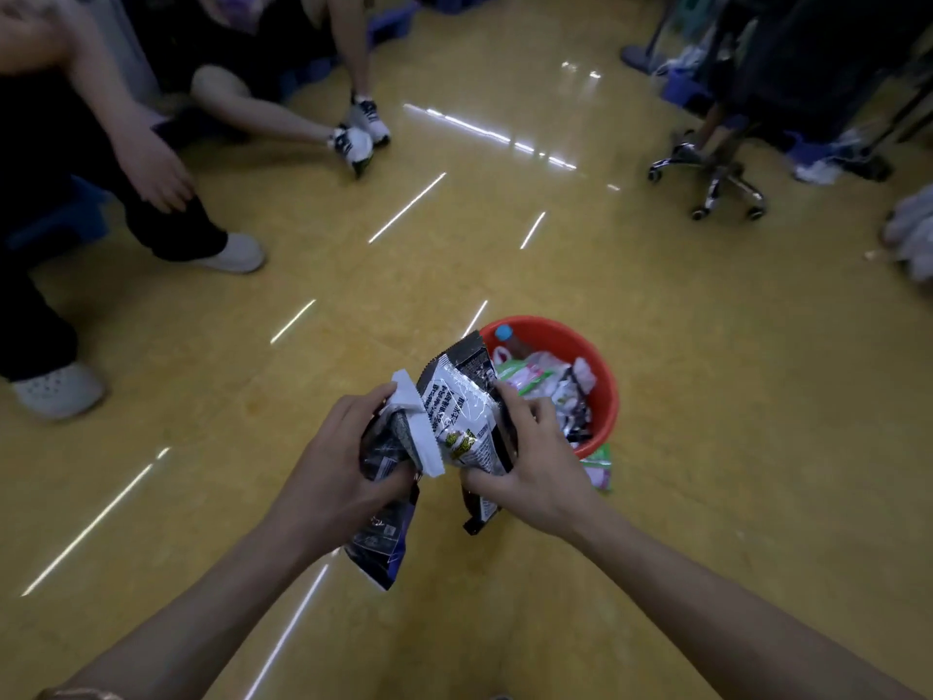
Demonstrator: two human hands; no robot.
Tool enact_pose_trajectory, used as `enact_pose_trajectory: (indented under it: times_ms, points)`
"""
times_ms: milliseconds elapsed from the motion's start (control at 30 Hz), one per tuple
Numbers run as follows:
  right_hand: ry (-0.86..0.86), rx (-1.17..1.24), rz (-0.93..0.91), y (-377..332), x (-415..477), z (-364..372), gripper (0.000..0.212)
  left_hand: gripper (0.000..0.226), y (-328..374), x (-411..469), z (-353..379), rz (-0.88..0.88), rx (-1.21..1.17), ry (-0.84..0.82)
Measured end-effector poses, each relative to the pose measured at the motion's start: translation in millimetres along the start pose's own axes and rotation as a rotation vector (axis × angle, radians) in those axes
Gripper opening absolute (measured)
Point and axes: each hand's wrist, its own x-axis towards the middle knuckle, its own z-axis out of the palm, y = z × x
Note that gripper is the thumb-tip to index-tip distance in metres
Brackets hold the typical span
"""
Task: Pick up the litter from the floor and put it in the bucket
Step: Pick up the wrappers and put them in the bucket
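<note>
Both hands are full, held low over the yellow floor [707, 396] just on the near-left side of the red bucket [555, 338]. The left hand [343, 462] has its fingers curled round a bunch of litter: a folded white paper [421, 431] sticking up at the top and a dark wrapper with a blue edge [378, 543] hanging down below the palm. The right hand [540, 462] grips a black-and-silver snack wrapper [462, 406], thumb across its lower part and fingers wrapped round the far side; the top of that wrapper stands up in front of the bucket's near rim. The two bundles touch each other between the hands.

The bucket stands upright on the floor and is already well filled. A bottle with a blue cap [503, 333] leans against the far-left wall, with crumpled clear plastic [548, 366] beside it. A green and pink packet [520, 373] lies toward the near side, and dark foil wrappers [575, 416] sit along the right. Another green packet [600, 467] lies on the floor, touching the bucket's near side, just right of the right hand.

Round the room, people sit on low seats at the left, one in white clogs [237, 252], another in white trainers [358, 138]. The chrome base of an office chair [717, 181] stands well off at the far right.
</note>
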Motion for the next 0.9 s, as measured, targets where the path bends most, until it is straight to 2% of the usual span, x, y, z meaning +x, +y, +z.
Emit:
enact_pose_trajectory:
  times_ms: [267,467,667,900]
  points:
    - [0.036,0.100,0.121,-68,-78,-162,0.096,0.072,184,16,-53,0.083,-0.059,-0.124]
    - [0.081,0.088,0.193,-82,-102,-269,0.098,0.070,288,50,-53,0.136,-0.098,-0.171]
    - [0.119,0.140,0.197,-72,-102,-349,0.098,0.072,361,87,-34,0.174,-0.120,-0.145]
    - [0.152,0.167,0.202,-64,-93,-400,0.098,0.070,409,126,-21,0.260,-0.148,-0.170]
